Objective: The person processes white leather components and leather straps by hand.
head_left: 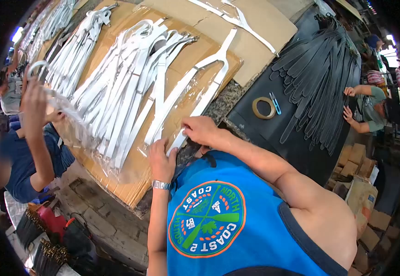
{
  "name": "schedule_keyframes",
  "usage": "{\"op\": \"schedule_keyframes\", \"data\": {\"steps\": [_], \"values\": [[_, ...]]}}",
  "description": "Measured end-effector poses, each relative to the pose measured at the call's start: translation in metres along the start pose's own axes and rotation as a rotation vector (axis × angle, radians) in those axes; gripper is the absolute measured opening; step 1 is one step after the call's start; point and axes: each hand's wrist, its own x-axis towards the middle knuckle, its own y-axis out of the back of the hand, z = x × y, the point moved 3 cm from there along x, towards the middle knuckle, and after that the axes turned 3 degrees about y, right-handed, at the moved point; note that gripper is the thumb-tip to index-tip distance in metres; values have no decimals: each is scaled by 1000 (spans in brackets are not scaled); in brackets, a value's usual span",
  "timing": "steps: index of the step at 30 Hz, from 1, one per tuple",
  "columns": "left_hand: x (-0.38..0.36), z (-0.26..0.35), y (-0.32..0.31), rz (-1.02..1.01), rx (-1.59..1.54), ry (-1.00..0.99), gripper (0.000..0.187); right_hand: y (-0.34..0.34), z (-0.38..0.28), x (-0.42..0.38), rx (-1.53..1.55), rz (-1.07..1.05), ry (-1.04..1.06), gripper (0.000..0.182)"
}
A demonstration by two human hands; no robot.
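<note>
At the frame centre: your right hand pinches the lower end of a white strap, fingers closed on it.
Left hand: your left hand lies flat, fingers spread, on the clear plastic sheet.
Done: many white straps already lie in rows on the cardboard.
Left: black straps, upper right, seem untouched beside the tape roll.
Others: a co-worker's hand lifts plastic at left.

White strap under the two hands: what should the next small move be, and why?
Probably slide the strap a little toward the pile, so that it lies with the others. The right hand pinches its lower end, the left hand presses flat on the plastic sheet beside it, and this strap lies apart from the pile.
</note>
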Motion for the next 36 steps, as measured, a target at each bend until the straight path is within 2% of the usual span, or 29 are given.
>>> {"op": "schedule_keyframes", "data": {"steps": [8, 10, 11, 12, 13, 15, 16, 17, 18, 20, 24, 30, 33, 34, 36], "values": [[4, 26, -8, 8, 170, 36, 61, 11, 2, 6, 111, -118, 28, 32], [1, 23, -11, 8, 214, 61, 62, 31, -2, 4, 146, -133, 23, 35], [0, 23, -14, -3, 230, 67, 62, 41, 13, 6, 160, -36, 13, 35], [-1, 25, -13, 18, 231, 81, 61, 75, 17, 11, 92, -50, -67, 36], [1, 22, -19, 20, 245, 92, 60, 99, 42, 18, 27, 48, -149, 34], [-5, 16, -24, 41, 272, 110, 59, 148, 91, 28, -74, 410, -153, 27], [-6, 17, -24, 40, 266, 125, 54, 170, 116, 37, -83, 365, -283, 29], [-7, 19, -25, 31, 273, 120, 54, 181, 154, 44, -129, 517, -227, 30], [-7, 20, -26, 25, 280, 115, 53, 195, 175, 51, -142, 529, -240, 33], [-8, 19, -28, 38, 328, 67, 52, 210, 196, 71, -163, 489, -248, 36], [-10, 19, -29, 17, 308, 55, 50, 228, 192, 104, -311, 468, -209, 42], [-12, 11, -28, -69, 243, 157, 51, 226, 183, 133, -661, 305, -32, 52], [-6, 37, -19, 90, 309, 35, 59, 226, 190, 136, -618, 279, 23, 51], [-7, 41, -19, 79, 309, 83, 66, 224, 194, 135, -554, 311, 7, 50], [0, 54, -22, 90, 300, 102, 66, 226, 201, 134, -442, 386, -27, 50]]}}
